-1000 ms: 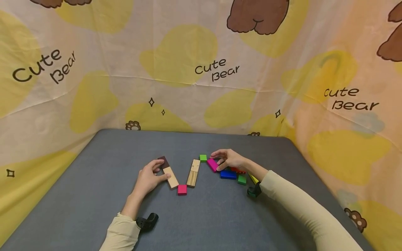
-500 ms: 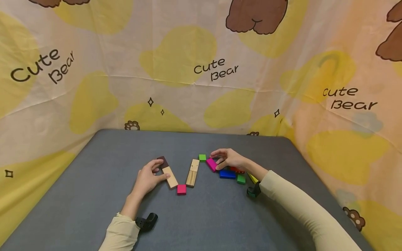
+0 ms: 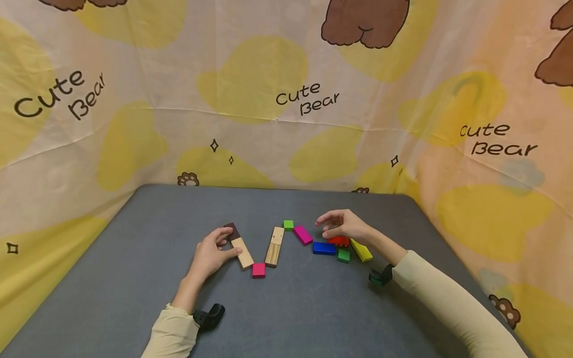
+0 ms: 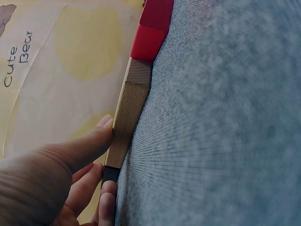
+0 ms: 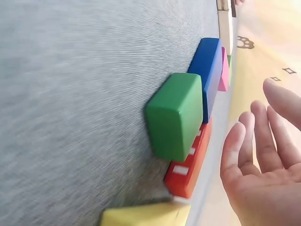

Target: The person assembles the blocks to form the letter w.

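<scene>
- While a cloth backdrop [image 3: 277, 74] printed with yellow blobs, brown bears and the words "Cute Bear" closes in the far side and both flanks, a grey table [image 3: 313, 318] fills the lower part of the head view.
- Two arms in cream sleeves [image 3: 447, 308] reach in from the near edge, each with a small dark camera mount at the wrist.
- The left hand [image 3: 208, 254] rests on the table beside a light wooden bar [image 3: 243, 253]; the thumb lies along the bar's near side and the fingers curl toward its far end, so the hand holds the bar in a light grip. The left wrist view shows the thumb pressed flat against the bar's long edge.
- The right hand [image 3: 343, 225] hovers above a loose cluster of blocks, fingers spread and relaxed, holding nothing. In the right wrist view its palm faces the blocks with a clear gap between.
- A second wooden bar [image 3: 275, 246] slants the other way, and the two bars form a V with a small pink square block [image 3: 258, 270] at its near point.
- A dark brown block [image 3: 233, 230] sits against the far end of the left bar.
- A small green cube [image 3: 288, 224] lies at the far end of the second bar, with a magenta block [image 3: 303, 234] slanting just beside it.
- Beneath and near the right hand lie a blue block [image 3: 324, 248], a red block [image 3: 338, 241], a yellow block [image 3: 360, 250] and a green block [image 3: 343, 255], close together.
</scene>
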`<state>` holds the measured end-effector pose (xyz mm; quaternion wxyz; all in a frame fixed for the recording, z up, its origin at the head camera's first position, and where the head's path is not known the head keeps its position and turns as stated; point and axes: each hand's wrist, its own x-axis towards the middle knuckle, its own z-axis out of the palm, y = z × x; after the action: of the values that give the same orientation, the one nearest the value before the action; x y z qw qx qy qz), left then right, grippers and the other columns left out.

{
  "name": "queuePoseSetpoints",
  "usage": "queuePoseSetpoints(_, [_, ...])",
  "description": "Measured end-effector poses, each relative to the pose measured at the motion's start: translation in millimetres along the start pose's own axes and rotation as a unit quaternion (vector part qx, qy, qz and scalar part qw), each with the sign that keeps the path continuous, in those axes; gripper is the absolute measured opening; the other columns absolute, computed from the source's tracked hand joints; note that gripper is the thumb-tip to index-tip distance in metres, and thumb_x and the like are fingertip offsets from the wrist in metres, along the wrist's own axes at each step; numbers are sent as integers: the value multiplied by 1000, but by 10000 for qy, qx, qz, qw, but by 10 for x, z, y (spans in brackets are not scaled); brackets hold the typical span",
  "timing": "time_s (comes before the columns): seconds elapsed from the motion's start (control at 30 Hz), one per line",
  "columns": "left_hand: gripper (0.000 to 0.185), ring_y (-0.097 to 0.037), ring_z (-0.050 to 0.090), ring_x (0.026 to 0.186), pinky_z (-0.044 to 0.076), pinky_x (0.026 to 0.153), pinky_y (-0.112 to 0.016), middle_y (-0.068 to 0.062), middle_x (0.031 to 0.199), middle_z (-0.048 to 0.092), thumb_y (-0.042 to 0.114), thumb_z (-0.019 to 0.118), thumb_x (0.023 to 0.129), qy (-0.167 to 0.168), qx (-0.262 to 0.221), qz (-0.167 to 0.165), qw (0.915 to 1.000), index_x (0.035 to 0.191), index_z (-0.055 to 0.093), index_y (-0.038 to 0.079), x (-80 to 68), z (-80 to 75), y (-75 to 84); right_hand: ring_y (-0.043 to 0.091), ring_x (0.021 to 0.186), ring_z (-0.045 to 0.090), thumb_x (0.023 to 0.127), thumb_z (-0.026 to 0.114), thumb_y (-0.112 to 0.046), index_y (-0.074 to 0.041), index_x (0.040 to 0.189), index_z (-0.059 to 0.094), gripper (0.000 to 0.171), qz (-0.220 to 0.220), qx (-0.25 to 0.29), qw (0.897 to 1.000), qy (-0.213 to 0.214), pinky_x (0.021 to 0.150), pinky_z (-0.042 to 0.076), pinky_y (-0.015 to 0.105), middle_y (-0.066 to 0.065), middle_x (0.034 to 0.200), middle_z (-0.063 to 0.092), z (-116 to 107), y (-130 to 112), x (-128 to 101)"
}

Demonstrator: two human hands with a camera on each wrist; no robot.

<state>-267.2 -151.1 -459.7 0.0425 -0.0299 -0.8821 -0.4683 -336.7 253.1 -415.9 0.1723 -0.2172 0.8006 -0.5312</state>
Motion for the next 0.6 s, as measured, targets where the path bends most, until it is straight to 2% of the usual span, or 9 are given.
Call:
queuePoseSetpoints(0.27, [64,-35,54,120,39,100,-55,-16,137,56,24,83,82,6,-13,47,10000,138,55,7,-15,-7,-1,36,98,63,87,74,-1,2,121,65,36,-103,71,9995,-278,80,56,35,26,121,62,-50,52,-255])
queuePoseSetpoints(0.47, [64,-35,55,119,34,102,-56,-16,136,56,25,82,83,0,-21,62,10000,137,55,6,-5,-16,19,40,103,61,88,72,1,8,122,62,37,-170,189,9987,-453,84,55,34,29,120,61,-49,94,-312])
queuePoseSetpoints(0.6, [64,-35,55,119,35,101,-56,-16,136,56,25,82,83,-4,11,49,10000,137,55,6,4,-11,21,42,109,58,89,70,3,10,123,60,37,-101,175,9985,-504,88,53,35,28,122,61,-28,108,-327])
